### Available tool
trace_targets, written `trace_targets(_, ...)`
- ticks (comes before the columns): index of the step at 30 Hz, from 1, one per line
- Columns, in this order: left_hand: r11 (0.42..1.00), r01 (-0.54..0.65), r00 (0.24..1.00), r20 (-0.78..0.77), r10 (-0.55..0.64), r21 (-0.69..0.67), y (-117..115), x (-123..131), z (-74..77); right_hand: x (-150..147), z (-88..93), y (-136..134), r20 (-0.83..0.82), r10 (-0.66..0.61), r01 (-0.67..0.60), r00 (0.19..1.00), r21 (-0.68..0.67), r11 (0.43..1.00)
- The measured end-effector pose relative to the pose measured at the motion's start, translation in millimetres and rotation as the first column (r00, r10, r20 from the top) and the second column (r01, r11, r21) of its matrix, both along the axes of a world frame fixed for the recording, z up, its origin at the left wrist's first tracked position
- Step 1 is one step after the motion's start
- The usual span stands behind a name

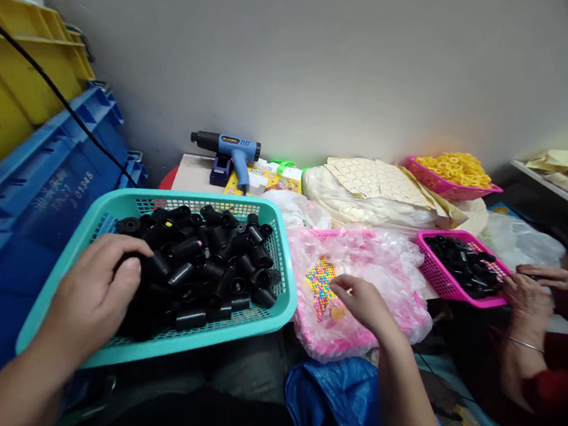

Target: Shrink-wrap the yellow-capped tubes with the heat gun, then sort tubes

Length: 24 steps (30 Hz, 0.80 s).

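A teal plastic basket (286, 267) holds a heap of black cylindrical parts (214, 253). Over its left side, my left hand (101, 282) is closed round a black part (131, 260), mostly hidden by the fingers. To the right, a pink tray (309, 339) is lined with clear plastic, and small multicoloured beads (322, 285) lie on the lining. My right hand (358, 300) hovers at the beads' right edge, thumb and fingertips pinched together; whatever is between them is too small to make out.
Blue and yellow crates (17, 214) stand at the left. Behind the baskets lie a blue heat gun (239, 152) and patterned sheets (367, 179). At the right, another person's hands (532, 297) are beside a pink basket (422, 263) of black parts. Yellow rings (456, 168) fill another basket.
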<state>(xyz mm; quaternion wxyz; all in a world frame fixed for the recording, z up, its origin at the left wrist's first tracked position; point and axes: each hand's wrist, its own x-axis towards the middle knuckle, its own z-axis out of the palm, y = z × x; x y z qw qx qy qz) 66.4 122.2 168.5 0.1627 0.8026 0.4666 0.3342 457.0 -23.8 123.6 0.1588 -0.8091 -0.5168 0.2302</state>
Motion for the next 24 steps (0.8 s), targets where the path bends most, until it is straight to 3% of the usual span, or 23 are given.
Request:
trace_targets(4, 0.998, -0.055, 0.966, -0.253, 0.052, -0.005, 18.2, 2.6, 0.0, 10.6, -35.5, 1.8, 0.068, 0.142, -0.121, 0.988, -0.242, 0.963)
trace_targets(8, 0.981, -0.021, 0.98, -0.19, 0.058, 0.191, -3.5, 13.7, 3.4, 5.5, -55.5, 12.8, 0.142, 0.247, -0.185, 0.959, -0.349, 0.919)
trace_targets(10, 0.961, 0.08, 0.989, -0.139, -0.044, 0.264, -18.3, 21.0, 3.5, 4.1, -59.3, 17.2, 0.196, 0.277, -0.182, 0.941, -0.396, 0.9)
trace_targets(12, 0.926, 0.261, 0.964, -0.133, -0.232, 0.273, -29.4, 32.1, -0.7, 2.9, -61.0, 19.8, 0.249, 0.302, -0.17, 0.92, -0.441, 0.881)
trace_targets(14, 0.876, 0.436, 0.895, -0.204, -0.398, 0.205, -35.9, 47.2, -8.4, 1.8, -61.5, 21.1, 0.278, 0.339, -0.178, 0.898, -0.477, 0.861)
trace_targets(16, 0.857, 0.511, 0.817, -0.343, -0.463, 0.061, -39.1, 63.8, -16.0, 1.2, -61.3, 21.6, 0.283, 0.38, -0.203, 0.88, -0.5, 0.842)
trace_targets(19, 0.875, 0.466, 0.718, -0.52, -0.462, -0.134, -40.6, 82.4, -19.3, 2.2, -61.3, 21.7, 0.293, 0.406, -0.213, 0.866, -0.518, 0.829)
trace_targets(24, 0.896, 0.338, 0.669, -0.597, -0.443, -0.287, -35.0, 84.1, -7.5, 7.1, -64.5, 19.8, 0.317, 0.386, -0.179, 0.866, -0.525, 0.832)
